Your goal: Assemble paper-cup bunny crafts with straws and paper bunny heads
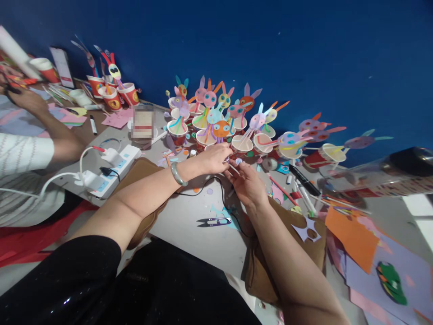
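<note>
My left hand [216, 158], with a bracelet on its wrist, reaches to the front of a group of paper cups. Its fingers are pinched together, and what is in them is too small to name. Close beside it, my right hand [249, 183] is turned palm up, its thumb and fingers closed on a small lavender paper disc [238, 161]. Behind both hands stand several cups with paper rabbit heads, among them an orange rabbit head [221, 129]. Below the hands, thread snips [214, 222] lie on the grey table [203, 243] by blue paper scraps.
A power strip [117, 171] with plugs lies left, near a co-worker's arm [64, 135]. Brown cushions [270, 271] flank the table edge. A black marker [304, 179], a clear bottle [372, 178] and orange paper [353, 237] lie right. A black cable [221, 185] crosses the table.
</note>
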Available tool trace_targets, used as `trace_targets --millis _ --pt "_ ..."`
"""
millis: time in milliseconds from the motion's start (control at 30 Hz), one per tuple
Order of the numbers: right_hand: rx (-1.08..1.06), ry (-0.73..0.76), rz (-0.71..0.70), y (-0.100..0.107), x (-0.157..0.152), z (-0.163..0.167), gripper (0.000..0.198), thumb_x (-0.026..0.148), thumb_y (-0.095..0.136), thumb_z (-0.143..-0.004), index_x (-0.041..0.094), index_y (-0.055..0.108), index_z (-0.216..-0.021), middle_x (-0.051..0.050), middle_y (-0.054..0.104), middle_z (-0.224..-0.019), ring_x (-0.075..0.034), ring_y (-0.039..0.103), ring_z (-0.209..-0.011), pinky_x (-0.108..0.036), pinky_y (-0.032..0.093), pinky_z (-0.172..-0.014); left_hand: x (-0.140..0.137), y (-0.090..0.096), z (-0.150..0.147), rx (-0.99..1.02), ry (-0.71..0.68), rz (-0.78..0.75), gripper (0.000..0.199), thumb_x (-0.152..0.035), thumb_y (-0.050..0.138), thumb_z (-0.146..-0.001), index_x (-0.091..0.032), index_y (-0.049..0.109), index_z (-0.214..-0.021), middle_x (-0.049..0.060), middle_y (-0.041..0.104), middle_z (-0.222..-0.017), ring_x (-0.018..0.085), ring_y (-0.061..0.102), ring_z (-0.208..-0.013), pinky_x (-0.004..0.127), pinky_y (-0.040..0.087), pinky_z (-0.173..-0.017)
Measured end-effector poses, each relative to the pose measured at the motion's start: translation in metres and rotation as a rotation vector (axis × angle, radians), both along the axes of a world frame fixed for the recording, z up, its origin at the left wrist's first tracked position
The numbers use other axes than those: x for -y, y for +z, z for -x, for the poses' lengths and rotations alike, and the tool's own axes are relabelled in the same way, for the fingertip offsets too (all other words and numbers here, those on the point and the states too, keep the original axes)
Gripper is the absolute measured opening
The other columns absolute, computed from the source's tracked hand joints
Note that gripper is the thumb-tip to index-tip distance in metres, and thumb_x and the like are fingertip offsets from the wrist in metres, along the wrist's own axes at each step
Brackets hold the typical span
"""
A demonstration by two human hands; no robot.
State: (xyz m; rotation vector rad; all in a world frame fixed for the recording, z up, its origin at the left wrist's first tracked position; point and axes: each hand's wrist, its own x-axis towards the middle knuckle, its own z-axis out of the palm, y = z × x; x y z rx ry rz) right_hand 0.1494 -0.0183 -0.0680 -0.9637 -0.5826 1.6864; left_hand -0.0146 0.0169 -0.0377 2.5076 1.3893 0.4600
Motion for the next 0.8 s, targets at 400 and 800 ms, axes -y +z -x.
trace_targets --millis 400,800 --pt "-0.004 -0.053 -0.034 -0.0027 -0.0019 0.003 0.017 0.022 0.083 -0.081 0.023 0.066 -0.079 0.002 0.079 -0.083 -0.013 0.078 -0.085 -0.025 0.066 -0.082 0.0001 -0.0037 -0.004 0.009 0.004 -0.031 0.027 -0.009 0.052 -0.091 -0.012 0.074 -0.106 0.016 0.078 -0.115 0.026 0.072 -0.108 0.039 0.054 -0.097" --pt "0.017 -0.121 -0.073 -0.0037 -0.0049 0.0014 0.022 0.022 0.081 -0.082 0.023 0.061 -0.074 0.001 0.079 -0.078 -0.012 0.079 -0.081 -0.022 0.066 -0.081 0.0027 0.0031 -0.0057 -0.003 0.001 -0.019 0.018 -0.011 0.054 -0.091 -0.012 0.071 -0.097 0.016 0.076 -0.106 0.026 0.072 -0.103 0.037 0.054 -0.09"
